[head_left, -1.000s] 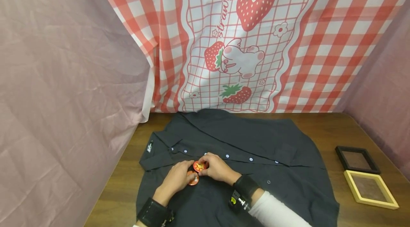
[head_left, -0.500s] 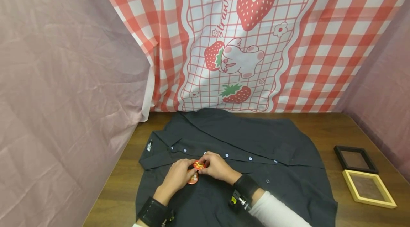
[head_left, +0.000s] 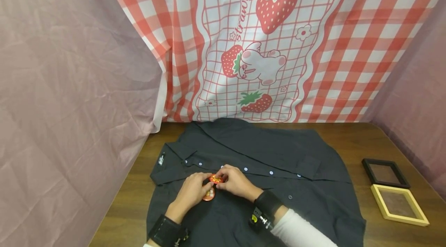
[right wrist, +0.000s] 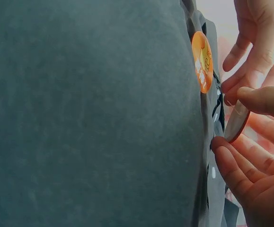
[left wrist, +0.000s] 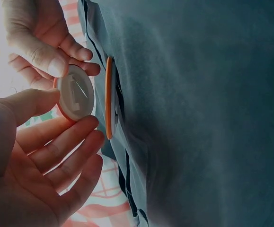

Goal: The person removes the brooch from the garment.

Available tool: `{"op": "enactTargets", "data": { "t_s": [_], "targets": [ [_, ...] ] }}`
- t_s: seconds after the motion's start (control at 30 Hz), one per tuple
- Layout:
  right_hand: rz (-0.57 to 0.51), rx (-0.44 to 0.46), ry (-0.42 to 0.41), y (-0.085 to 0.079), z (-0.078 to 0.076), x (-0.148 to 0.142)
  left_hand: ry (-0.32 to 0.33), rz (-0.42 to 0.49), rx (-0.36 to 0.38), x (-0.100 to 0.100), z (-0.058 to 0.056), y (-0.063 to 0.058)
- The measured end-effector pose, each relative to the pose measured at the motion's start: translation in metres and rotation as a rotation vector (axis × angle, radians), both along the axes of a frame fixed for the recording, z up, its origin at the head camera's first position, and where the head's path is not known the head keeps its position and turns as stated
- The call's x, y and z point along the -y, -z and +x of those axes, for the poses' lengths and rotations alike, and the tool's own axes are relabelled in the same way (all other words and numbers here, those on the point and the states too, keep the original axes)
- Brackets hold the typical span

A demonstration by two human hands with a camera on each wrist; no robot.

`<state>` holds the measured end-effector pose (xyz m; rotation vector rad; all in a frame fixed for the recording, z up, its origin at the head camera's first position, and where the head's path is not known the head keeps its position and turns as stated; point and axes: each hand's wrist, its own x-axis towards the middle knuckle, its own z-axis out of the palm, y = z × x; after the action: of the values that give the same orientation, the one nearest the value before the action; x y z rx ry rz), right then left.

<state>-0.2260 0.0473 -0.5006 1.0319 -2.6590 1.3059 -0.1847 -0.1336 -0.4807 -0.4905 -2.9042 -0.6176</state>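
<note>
A red round button badge (head_left: 216, 179) is held just above a dark button-up shirt (head_left: 278, 208). My left hand (head_left: 189, 192) pinches its edge from the left, between thumb and fingers. From the other side my right hand (head_left: 238, 182) pinches the same badge. In the left wrist view the pale back of the badge (left wrist: 76, 94) shows, its thin pin standing at an angle off the back. A second badge, orange (head_left: 209, 194), sits on the shirt close to my left fingertips. Its printed face (right wrist: 203, 61) shows in the right wrist view.
The shirt lies spread over a wooden table (head_left: 122, 204), its collar (head_left: 170, 163) to the left. A black frame (head_left: 385, 172) and a pale yellow frame (head_left: 398, 205) lie at the right. A red checked strawberry cloth (head_left: 258, 45) hangs behind; pink cloth covers both sides.
The red badge has tilted between the fingers, so its face shows narrower from above. More of the orange badge's print shows. Both hands have stayed in nearly the same place.
</note>
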Motion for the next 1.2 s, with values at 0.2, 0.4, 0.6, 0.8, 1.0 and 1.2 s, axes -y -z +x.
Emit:
{"op": "enactTargets", "data": {
  "t_s": [0.2,0.4,0.6,0.8,1.0,1.2],
  "targets": [
    [-0.02,-0.002,0.018,0.003,0.0012,-0.0001,-0.011,0.015,0.004,-0.0001,0.0012,0.0004],
    [-0.034,-0.014,0.033,0.0024,0.0011,-0.0004,-0.022,0.031,-0.005,-0.0002,0.0014,0.0007],
    [-0.029,0.007,0.04,-0.0002,0.0026,-0.0004,-0.026,0.043,-0.011,0.0007,0.0011,0.0014],
    [-0.047,0.001,0.064,-0.0022,0.0035,-0.0005,-0.028,0.068,-0.036,0.0009,0.0011,0.0004],
    [-0.044,-0.02,0.073,-0.0039,0.0034,0.0001,-0.031,0.084,-0.03,0.0018,0.0014,-0.0009],
    [-0.044,-0.025,0.079,-0.0038,0.0052,0.0005,-0.027,0.094,-0.03,0.0019,0.0017,-0.0003]
  ]
}}
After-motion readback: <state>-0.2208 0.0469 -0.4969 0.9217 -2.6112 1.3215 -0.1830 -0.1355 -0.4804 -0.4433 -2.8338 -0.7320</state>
